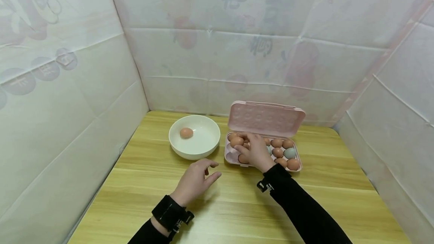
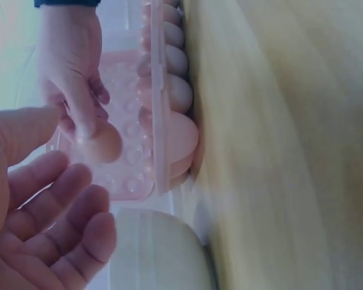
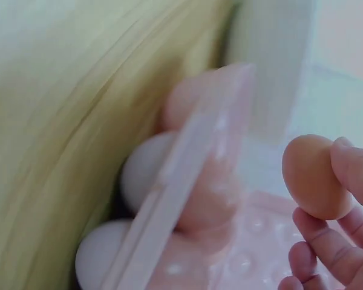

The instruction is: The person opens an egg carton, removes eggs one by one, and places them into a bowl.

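Currently R hand (image 1: 256, 152) has a brown egg (image 1: 236, 142) pinched btwn thumb & fingers, held just above the L end of the pink carton (image 1: 232, 156), lid (image 1: 266, 118) tipped up at back. L hand (image 1: 194, 179) relaxed, fingers apart, over the bench (image 1: 135, 199) nr the white bowl (image 1: 200, 144), w/ another egg (image 1: 186, 133) inside. Carton's other eggs (image 1: 276, 143): mostly brown, a couple pale bluish.

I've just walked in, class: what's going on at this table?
A person's right hand pinches a brown egg over the open pink carton, where more eggs sit. The left hand is empty, above the table near the white bowl. One other egg lies in that bowl.
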Action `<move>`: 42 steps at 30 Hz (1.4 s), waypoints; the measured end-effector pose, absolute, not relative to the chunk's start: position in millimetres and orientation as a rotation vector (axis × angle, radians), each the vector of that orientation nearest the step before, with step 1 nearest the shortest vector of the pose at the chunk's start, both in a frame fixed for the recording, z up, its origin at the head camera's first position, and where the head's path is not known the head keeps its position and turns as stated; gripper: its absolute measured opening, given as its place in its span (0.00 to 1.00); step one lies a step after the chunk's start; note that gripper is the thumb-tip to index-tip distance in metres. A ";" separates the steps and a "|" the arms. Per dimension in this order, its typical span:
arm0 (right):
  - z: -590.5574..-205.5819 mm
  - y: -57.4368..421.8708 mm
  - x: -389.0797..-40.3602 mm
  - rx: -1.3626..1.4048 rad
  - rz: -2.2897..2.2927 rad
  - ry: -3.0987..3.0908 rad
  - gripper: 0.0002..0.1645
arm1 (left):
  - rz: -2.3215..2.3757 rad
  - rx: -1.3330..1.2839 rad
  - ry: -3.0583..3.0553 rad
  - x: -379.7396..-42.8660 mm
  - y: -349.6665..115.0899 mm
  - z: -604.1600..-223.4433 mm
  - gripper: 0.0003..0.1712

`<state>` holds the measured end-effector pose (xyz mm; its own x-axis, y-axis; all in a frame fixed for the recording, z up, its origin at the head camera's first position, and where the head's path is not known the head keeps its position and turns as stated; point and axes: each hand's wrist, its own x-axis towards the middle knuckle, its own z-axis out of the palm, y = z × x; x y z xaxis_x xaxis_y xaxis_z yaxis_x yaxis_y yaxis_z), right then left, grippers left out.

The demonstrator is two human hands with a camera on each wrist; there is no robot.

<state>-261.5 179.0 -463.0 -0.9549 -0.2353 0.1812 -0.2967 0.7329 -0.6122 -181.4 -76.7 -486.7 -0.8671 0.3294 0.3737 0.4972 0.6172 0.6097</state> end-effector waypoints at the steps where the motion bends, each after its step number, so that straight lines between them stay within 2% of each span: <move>1: -460.8 180.5 -257.9 0.433 1.122 -2.822 0.30 | -1.069 -0.691 -2.578 -182.1 -77.0 -485.3 0.18; 8: -446.1 183.2 -231.3 0.408 1.696 -2.712 0.31 | -0.801 -0.820 -2.271 -194.2 -79.1 -474.0 0.31; 16: -441.8 182.1 -215.2 0.393 2.169 -2.633 0.32 | -0.505 -1.005 -2.102 -203.3 -77.2 -454.4 0.40; 24: -441.0 179.9 -205.4 0.609 2.364 -2.537 0.26 | -0.490 -1.101 -2.042 -205.2 -68.7 -447.2 0.34; 31: -444.4 177.7 -202.2 0.687 2.441 -2.475 0.23 | -0.504 -1.149 -2.017 -201.8 -61.1 -445.9 0.33; 42: -445.3 179.2 -202.1 0.631 2.387 -2.535 0.31 | -0.514 -1.112 -2.037 -203.8 -63.4 -443.2 0.31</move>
<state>-202.1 179.2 -445.3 -0.8609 -0.5067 -0.0461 0.0156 0.0642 -0.9978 -203.8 -63.4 -443.2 -0.3450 0.5407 0.7672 0.8401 0.5425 -0.0045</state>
